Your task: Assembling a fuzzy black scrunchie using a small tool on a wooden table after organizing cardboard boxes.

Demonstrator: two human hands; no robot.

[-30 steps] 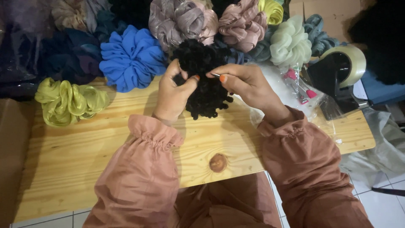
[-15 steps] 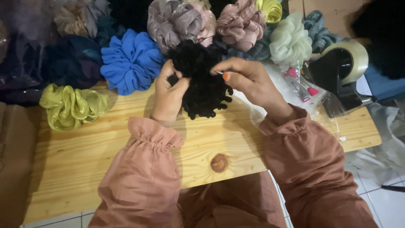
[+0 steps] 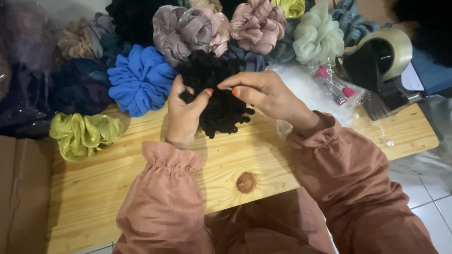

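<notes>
A fluffy black scrunchie (image 3: 221,101) is held just above a light wooden table (image 3: 117,183). My left hand (image 3: 183,113) grips its left side, thumb pressed into the fabric. My right hand (image 3: 263,94) pinches its upper right part with thumb and forefinger; both thumbnails are painted orange. Both arms wear dusty-pink sleeves with gathered cuffs.
Scrunchies are piled along the table's far edge: blue (image 3: 141,80), olive-yellow (image 3: 84,134), mauve satin (image 3: 188,30), pink (image 3: 256,23), pale green (image 3: 318,37). A tape dispenser (image 3: 381,59) and a clear plastic bag (image 3: 325,89) lie at the right. A brown cardboard box (image 3: 21,188) lies left.
The hands and black scrunchie stay in place. My right fingers have shifted a little along the scrunchie's top edge towards my left thumb.
</notes>
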